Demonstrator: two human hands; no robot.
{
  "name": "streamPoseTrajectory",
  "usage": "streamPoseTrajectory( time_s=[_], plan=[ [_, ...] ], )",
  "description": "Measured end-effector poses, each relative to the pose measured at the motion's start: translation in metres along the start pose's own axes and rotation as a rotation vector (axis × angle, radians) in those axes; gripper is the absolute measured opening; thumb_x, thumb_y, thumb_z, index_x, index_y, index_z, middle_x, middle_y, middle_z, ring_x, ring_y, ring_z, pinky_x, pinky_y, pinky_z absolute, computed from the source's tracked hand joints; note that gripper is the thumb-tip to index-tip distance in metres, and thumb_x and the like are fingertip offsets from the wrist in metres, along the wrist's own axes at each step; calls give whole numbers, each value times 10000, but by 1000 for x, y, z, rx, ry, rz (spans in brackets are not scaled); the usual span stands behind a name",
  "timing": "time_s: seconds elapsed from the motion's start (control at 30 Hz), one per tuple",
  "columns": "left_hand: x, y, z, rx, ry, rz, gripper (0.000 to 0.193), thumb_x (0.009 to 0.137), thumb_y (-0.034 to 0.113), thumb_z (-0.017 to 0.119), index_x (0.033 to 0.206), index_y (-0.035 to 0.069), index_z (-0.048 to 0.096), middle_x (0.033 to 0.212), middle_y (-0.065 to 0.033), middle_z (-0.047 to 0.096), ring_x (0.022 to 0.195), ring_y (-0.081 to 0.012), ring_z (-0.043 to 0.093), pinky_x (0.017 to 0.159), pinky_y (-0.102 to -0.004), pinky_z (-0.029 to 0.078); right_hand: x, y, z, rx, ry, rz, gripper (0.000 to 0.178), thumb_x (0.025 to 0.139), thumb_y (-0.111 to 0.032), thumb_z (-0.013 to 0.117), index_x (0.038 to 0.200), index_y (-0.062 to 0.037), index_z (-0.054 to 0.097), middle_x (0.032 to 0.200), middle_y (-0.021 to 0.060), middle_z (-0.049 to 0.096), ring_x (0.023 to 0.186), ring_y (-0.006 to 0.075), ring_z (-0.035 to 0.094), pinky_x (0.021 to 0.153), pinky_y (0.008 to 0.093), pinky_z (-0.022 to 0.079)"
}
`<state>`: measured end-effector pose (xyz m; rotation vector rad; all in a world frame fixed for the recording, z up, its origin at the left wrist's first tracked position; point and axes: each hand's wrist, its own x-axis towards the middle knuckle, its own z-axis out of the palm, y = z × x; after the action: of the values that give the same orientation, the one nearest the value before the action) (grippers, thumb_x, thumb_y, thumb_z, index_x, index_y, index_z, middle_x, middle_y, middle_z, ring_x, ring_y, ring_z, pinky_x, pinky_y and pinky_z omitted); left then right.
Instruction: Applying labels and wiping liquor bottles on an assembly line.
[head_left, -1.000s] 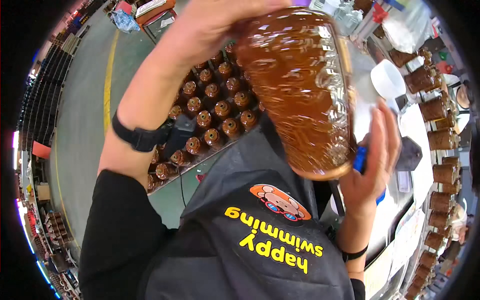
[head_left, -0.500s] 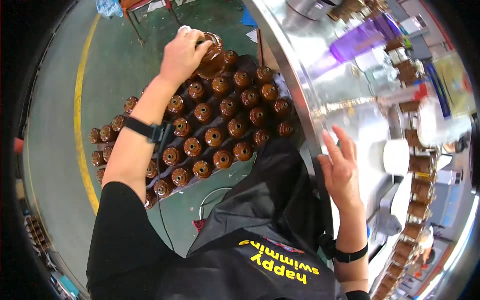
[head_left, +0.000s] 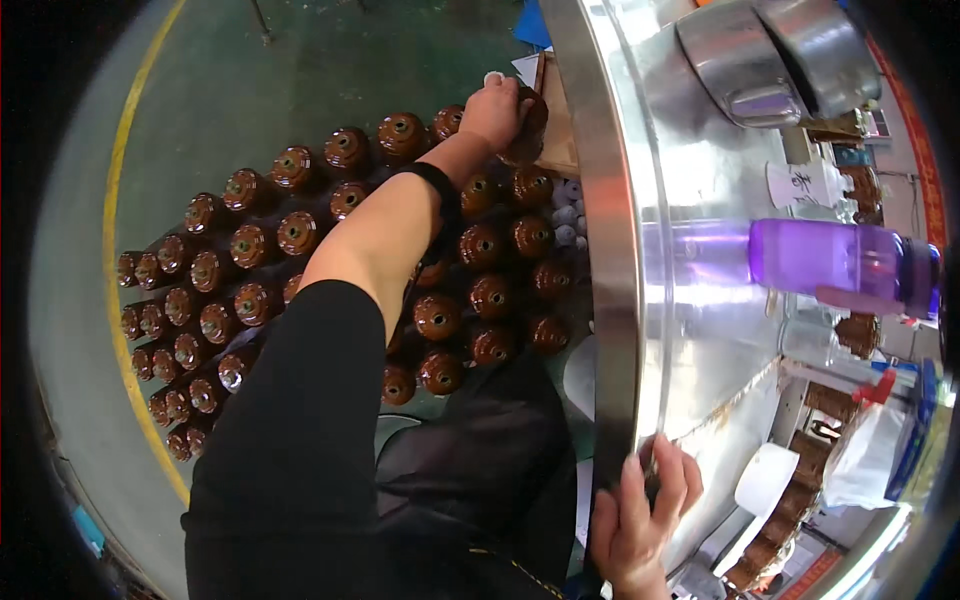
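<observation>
My left hand stretches far out and is closed round a brown glazed jar at the far right end of the rows, beside the counter. A small white thing shows at its fingertips; its kind is unclear. Many matching jars, each with a small dark hole in the top, stand upright in rows below. Whether the held jar touches its neighbours cannot be seen. My right hand is at the near rim of the steel counter, fingers loosely bent and apart, with nothing visible in it.
On the counter are a purple bottle, steel pots and a white round container. A wooden-edged board leans by the counter's far end. A yellow line runs along the green floor at left.
My left hand has carried the jar rightward toward the counter. My right hand has come down from above the counter to its near edge. The whole view has shifted.
</observation>
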<state>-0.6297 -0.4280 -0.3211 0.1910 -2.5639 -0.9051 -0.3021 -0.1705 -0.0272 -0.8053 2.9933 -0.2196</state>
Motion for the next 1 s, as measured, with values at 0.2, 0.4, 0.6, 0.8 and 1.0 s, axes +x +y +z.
streamPoseTrajectory(
  time_s=[0.2, 0.4, 0.6, 0.8, 1.0],
  plan=[
    [19, -32, 97, -540, -99, -120, 297, 883, 245, 597, 1070, 18, 555, 1120, -221, 538, 979, -395, 616, 843, -452, 519, 2, 3, -7, 72, 0, -30, 370, 809, -31, 681, 1170, -37, 597, 1313, 281, 465, 1126, 431, 464, 902, 500, 451],
    [13, -34, 134, 29, -209, -114, 223, 866, 118, 570, 1066, 21, 561, 1149, -225, 524, 992, -398, 616, 860, -450, 517, -6, 8, -6, 44, -25, -10, 503, 822, -68, 696, 1293, -141, 533, 1309, 253, 446, 1098, 431, 482, 839, 505, 468],
    [8, -48, 170, 53, -246, -283, 209, 897, 122, 514, 1064, 3, 560, 1129, -239, 535, 995, -401, 624, 879, -453, 513, -7, 7, -12, 22, -47, -1, 627, 790, -45, 726, 1341, -224, 487, 1350, 237, 410, 1105, 430, 482, 842, 502, 476],
    [-12, -47, 172, -39, -173, -275, 269, 898, 114, 493, 1146, 10, 488, 1140, -225, 547, 994, -395, 628, 866, -470, 513, -3, 3, -13, 68, -102, -2, 567, 803, -59, 707, 1317, -173, 497, 1344, 273, 404, 1101, 441, 486, 856, 532, 466],
    [-114, -51, 149, -898, -194, -123, 304, 841, 77, 531, 1139, 20, 551, 1161, -232, 558, 1093, -396, 548, 901, -466, 487, 2, -5, -3, 54, 123, -15, 478, 643, -14, 724, 1106, -131, 693, 1211, 204, 556, 993, 361, 562, 796, 401, 451]
  ],
)
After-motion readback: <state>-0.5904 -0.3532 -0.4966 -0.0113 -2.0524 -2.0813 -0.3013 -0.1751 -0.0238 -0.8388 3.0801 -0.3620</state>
